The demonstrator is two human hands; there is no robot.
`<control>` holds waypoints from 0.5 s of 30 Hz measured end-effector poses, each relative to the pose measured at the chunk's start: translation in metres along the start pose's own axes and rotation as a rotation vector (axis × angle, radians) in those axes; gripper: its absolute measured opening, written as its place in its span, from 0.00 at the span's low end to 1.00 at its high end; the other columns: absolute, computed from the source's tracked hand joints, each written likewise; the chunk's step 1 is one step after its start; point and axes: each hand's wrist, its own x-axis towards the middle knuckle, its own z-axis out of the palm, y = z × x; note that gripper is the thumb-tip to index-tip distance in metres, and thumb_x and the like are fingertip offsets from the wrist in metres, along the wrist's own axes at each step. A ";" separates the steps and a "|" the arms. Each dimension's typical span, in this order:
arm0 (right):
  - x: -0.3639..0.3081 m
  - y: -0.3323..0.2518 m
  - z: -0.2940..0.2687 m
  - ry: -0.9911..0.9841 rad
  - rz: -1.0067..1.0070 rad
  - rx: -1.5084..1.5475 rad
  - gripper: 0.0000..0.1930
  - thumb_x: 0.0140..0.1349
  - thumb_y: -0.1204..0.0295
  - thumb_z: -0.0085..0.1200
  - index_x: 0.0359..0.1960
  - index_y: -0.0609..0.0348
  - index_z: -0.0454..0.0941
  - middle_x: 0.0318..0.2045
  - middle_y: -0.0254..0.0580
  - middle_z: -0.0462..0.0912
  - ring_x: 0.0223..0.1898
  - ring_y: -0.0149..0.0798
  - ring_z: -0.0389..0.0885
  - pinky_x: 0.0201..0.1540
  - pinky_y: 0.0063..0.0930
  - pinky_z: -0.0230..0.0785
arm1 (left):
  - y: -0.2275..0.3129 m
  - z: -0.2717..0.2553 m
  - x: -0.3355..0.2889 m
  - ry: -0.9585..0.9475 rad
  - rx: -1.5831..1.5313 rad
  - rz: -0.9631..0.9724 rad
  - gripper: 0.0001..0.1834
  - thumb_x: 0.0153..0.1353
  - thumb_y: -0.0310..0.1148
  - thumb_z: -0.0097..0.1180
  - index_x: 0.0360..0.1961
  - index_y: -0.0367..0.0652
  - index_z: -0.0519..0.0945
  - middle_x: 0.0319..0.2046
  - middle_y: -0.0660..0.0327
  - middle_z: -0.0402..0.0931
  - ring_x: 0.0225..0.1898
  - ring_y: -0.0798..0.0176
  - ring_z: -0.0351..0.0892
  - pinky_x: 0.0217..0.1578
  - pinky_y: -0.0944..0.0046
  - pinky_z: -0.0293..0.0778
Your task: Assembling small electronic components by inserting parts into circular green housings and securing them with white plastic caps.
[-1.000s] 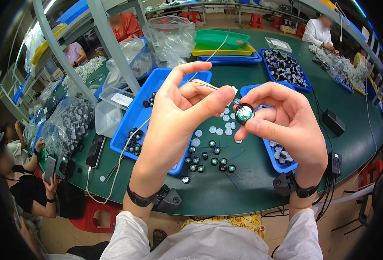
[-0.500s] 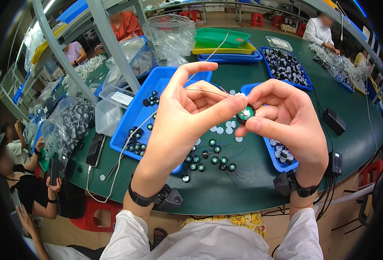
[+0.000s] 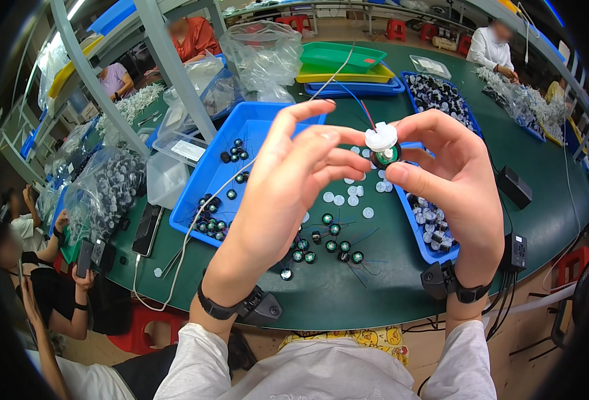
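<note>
Between its thumb and fingers my right hand (image 3: 449, 163) pinches a small round black component (image 3: 389, 159) with a green circuit-board face. A white slotted plastic disc (image 3: 380, 138) sits tilted against that face, and thin red and blue wires (image 3: 366, 112) rise above the disc. My left hand (image 3: 284, 177) is open just to the left, fingers stretched apart, its fingertips close to the disc and component; whether they touch is unclear. Below the hands, several similar wired components (image 3: 331, 243) lie on the green table (image 3: 401, 300), and loose white discs (image 3: 353, 195) lie beyond them.
A blue tray (image 3: 188, 200) with wired components stands left, and another blue tray (image 3: 441, 255) holding capped pieces stands right. A phone (image 3: 146, 230) with a white cable lies at left. Stacked trays (image 3: 344, 63) and a filled blue tray (image 3: 439, 100) are farther back. Co-workers sit around.
My left thumb and fingers have come off the wires and opened. The white disc now sits upright over the component in my right hand, its wires standing free above it.
</note>
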 end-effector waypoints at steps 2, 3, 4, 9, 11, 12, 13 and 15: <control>0.001 0.003 -0.001 -0.002 -0.040 -0.021 0.15 0.48 0.80 0.60 0.39 0.63 0.73 0.41 0.40 0.75 0.43 0.30 0.73 0.41 0.22 0.68 | 0.000 0.002 0.000 -0.035 -0.046 -0.091 0.23 0.63 0.34 0.43 0.56 0.32 0.58 0.45 0.44 0.71 0.43 0.58 0.76 0.42 0.63 0.72; 0.001 0.004 -0.001 -0.008 -0.054 -0.011 0.15 0.48 0.80 0.60 0.39 0.63 0.74 0.42 0.41 0.75 0.44 0.30 0.73 0.42 0.22 0.68 | 0.001 0.004 0.000 -0.053 -0.069 -0.137 0.23 0.63 0.33 0.43 0.56 0.33 0.59 0.45 0.44 0.71 0.43 0.57 0.76 0.43 0.62 0.72; 0.002 0.005 -0.002 -0.014 -0.067 -0.002 0.16 0.47 0.80 0.60 0.40 0.63 0.74 0.43 0.41 0.74 0.45 0.30 0.72 0.43 0.23 0.67 | 0.002 0.007 -0.001 -0.074 -0.097 -0.157 0.22 0.63 0.34 0.44 0.55 0.32 0.60 0.45 0.44 0.71 0.44 0.56 0.76 0.44 0.61 0.72; 0.002 0.005 -0.003 -0.016 -0.052 -0.025 0.19 0.47 0.80 0.60 0.44 0.64 0.73 0.45 0.42 0.73 0.47 0.31 0.71 0.47 0.26 0.66 | -0.001 0.006 0.000 -0.080 -0.100 -0.105 0.22 0.62 0.32 0.48 0.54 0.33 0.62 0.45 0.47 0.71 0.47 0.59 0.74 0.47 0.61 0.70; 0.001 0.000 0.001 0.006 -0.057 -0.055 0.20 0.48 0.80 0.59 0.45 0.65 0.72 0.45 0.42 0.73 0.47 0.31 0.71 0.49 0.28 0.65 | 0.000 0.006 -0.001 -0.060 -0.107 -0.110 0.23 0.60 0.31 0.51 0.53 0.33 0.62 0.44 0.50 0.72 0.46 0.61 0.74 0.47 0.63 0.70; 0.000 -0.002 0.002 0.001 -0.083 -0.046 0.20 0.48 0.80 0.59 0.46 0.65 0.72 0.45 0.42 0.73 0.47 0.31 0.71 0.49 0.28 0.65 | 0.002 0.006 0.000 -0.048 -0.118 -0.126 0.24 0.59 0.29 0.54 0.53 0.33 0.61 0.43 0.52 0.72 0.45 0.63 0.74 0.46 0.65 0.70; 0.000 -0.001 0.003 -0.005 -0.107 -0.037 0.21 0.48 0.80 0.58 0.46 0.65 0.71 0.44 0.42 0.73 0.47 0.31 0.71 0.49 0.28 0.66 | 0.002 0.004 0.001 -0.035 -0.130 -0.143 0.25 0.58 0.28 0.56 0.53 0.33 0.61 0.42 0.53 0.73 0.43 0.64 0.75 0.46 0.67 0.70; 0.001 0.001 0.004 -0.028 -0.148 -0.022 0.20 0.49 0.81 0.57 0.47 0.66 0.71 0.44 0.42 0.74 0.47 0.31 0.72 0.49 0.27 0.66 | 0.000 0.003 0.000 -0.020 -0.092 -0.113 0.23 0.57 0.28 0.56 0.51 0.33 0.63 0.41 0.55 0.73 0.43 0.65 0.74 0.45 0.67 0.70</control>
